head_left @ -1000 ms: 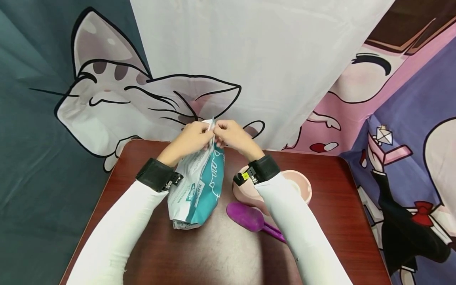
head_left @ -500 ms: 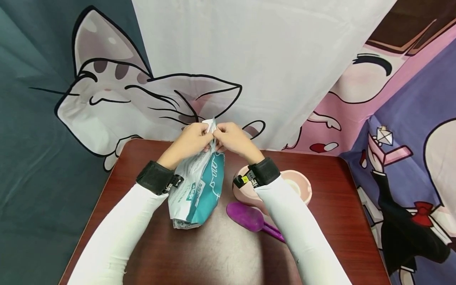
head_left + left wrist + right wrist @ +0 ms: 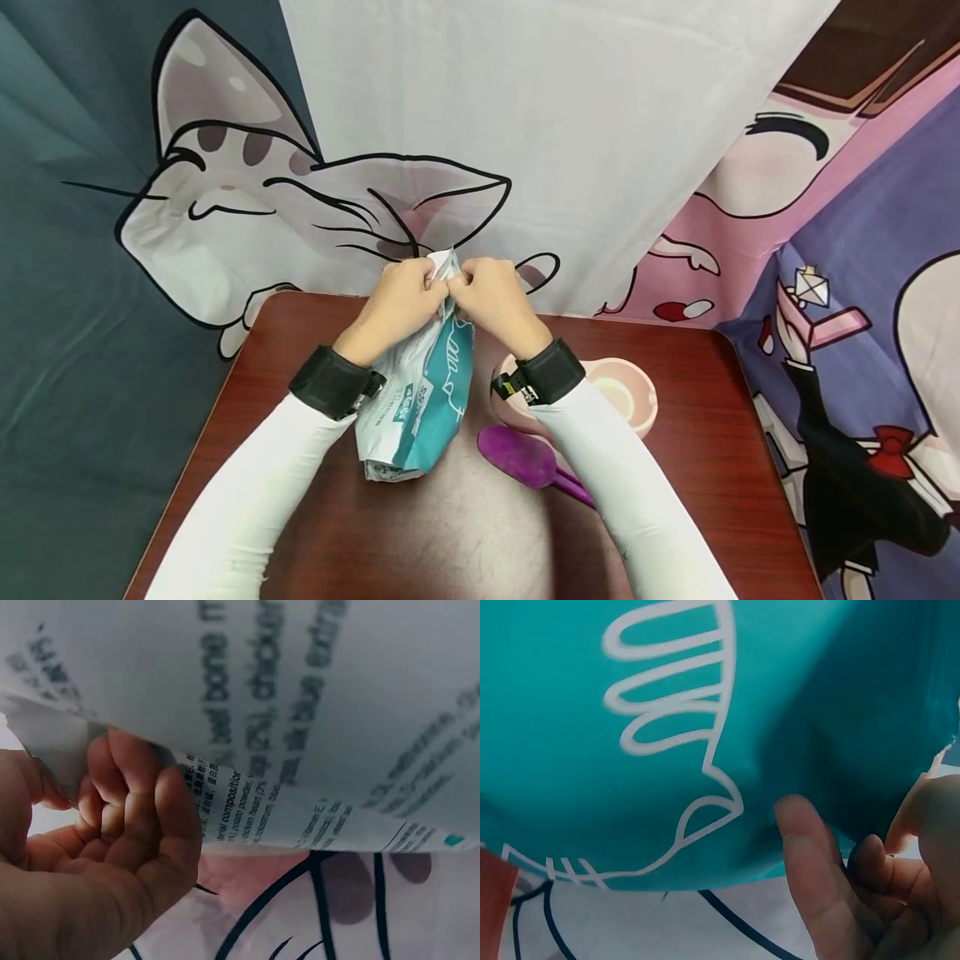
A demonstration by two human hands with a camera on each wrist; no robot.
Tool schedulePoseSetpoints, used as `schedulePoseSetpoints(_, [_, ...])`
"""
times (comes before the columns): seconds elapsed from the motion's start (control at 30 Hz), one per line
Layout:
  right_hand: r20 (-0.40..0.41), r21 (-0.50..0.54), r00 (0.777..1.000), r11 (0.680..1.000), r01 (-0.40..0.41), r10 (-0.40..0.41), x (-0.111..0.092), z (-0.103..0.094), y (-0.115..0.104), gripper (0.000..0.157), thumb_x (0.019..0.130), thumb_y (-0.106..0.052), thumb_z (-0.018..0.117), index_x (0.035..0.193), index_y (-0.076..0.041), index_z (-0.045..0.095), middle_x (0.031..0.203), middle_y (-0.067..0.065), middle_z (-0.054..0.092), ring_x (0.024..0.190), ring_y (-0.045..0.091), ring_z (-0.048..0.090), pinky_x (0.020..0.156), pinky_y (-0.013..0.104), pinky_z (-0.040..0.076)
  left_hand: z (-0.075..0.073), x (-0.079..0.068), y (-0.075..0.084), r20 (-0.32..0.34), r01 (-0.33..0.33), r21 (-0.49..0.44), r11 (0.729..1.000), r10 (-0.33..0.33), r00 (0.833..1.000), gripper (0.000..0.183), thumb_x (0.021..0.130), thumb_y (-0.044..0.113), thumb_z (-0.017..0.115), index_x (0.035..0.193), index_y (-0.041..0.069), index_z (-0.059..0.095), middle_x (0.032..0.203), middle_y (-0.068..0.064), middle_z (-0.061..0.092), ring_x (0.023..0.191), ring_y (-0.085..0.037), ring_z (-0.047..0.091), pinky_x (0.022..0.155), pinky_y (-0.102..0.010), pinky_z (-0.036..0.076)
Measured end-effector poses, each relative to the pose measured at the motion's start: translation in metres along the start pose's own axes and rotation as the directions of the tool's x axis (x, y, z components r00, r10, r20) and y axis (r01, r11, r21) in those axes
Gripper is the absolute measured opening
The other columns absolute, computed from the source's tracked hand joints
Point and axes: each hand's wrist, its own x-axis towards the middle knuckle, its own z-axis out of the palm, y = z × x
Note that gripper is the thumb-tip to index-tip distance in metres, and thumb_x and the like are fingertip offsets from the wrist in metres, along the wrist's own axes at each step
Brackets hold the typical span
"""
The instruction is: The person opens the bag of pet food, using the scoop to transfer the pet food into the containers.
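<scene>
A white-and-teal printed food bag (image 3: 431, 400) stands on the table, its top rising between both hands. My left hand (image 3: 397, 304) pinches the white side of the top edge, and in the left wrist view its curled fingers (image 3: 139, 810) are partly tucked behind the printed film. The right hand (image 3: 498, 300) pinches the teal side, thumb close to the other thumb. Seen from the right wrist, its index finger (image 3: 814, 877) lies along the teal film (image 3: 667, 750). The inside of the bag is hidden.
A pink double bowl (image 3: 641, 387) stands right of the bag, partly covered by the right wrist and forearm. In front of it lies a purple scoop (image 3: 525, 458), its handle running under the right sleeve. Behind the brown table (image 3: 720, 500) hangs a printed curtain (image 3: 562, 125).
Both hands have turned slightly, knuckles rolling upward and thumbs now pointing at each other. The bag's top edge shows a little wider between them. Bowl and scoop stay where they were.
</scene>
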Motion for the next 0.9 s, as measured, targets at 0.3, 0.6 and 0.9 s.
schedulePoseSetpoints(0.3, [0.444, 0.264, 0.894, 0.945, -0.195, 0.060, -0.005, -0.013, 0.000, 0.028, 0.102, -0.019, 0.051, 0.079, -0.008, 0.062, 0.076, 0.011, 0.072, 0.061, 0.021, 0.075, 0.064, 0.038, 0.062, -0.017, -0.004, 0.015, 0.243, 0.071, 0.063, 0.995, -0.084, 0.966, 0.038, 0.094, 0.020, 0.052, 0.058, 0.015, 0.040, 0.049, 0.004, 0.039, 0.046, -0.012, 0.035, 0.047, -0.025, 0.030])
schedulePoseSetpoints(0.6, [0.624, 0.410, 0.779, 0.825, -0.389, 0.057, -0.011, -0.013, 0.003, 0.026, 0.101, -0.012, 0.045, 0.092, 0.000, 0.066, 0.082, 0.016, 0.073, 0.072, 0.023, 0.075, 0.068, 0.039, 0.063, -0.024, -0.005, 0.008, 0.363, 0.169, -0.046, 0.985, -0.141, 0.921, 0.031, 0.098, 0.016, 0.047, 0.070, 0.009, 0.057, 0.063, -0.006, 0.067, 0.055, -0.017, 0.065, 0.055, -0.028, 0.042])
schedulePoseSetpoints(0.9, [0.499, 0.384, 0.860, 0.863, -0.329, 0.106, -0.017, -0.016, 0.005, 0.035, 0.094, -0.010, 0.048, 0.059, -0.011, 0.045, 0.075, 0.022, 0.072, 0.080, 0.037, 0.077, 0.072, 0.044, 0.064, -0.033, -0.006, 0.001, 0.230, 0.082, -0.003, 0.997, -0.079, 0.970, 0.035, 0.092, 0.013, 0.048, 0.060, 0.015, 0.036, 0.056, 0.003, 0.037, 0.052, -0.014, 0.036, 0.053, -0.028, 0.032])
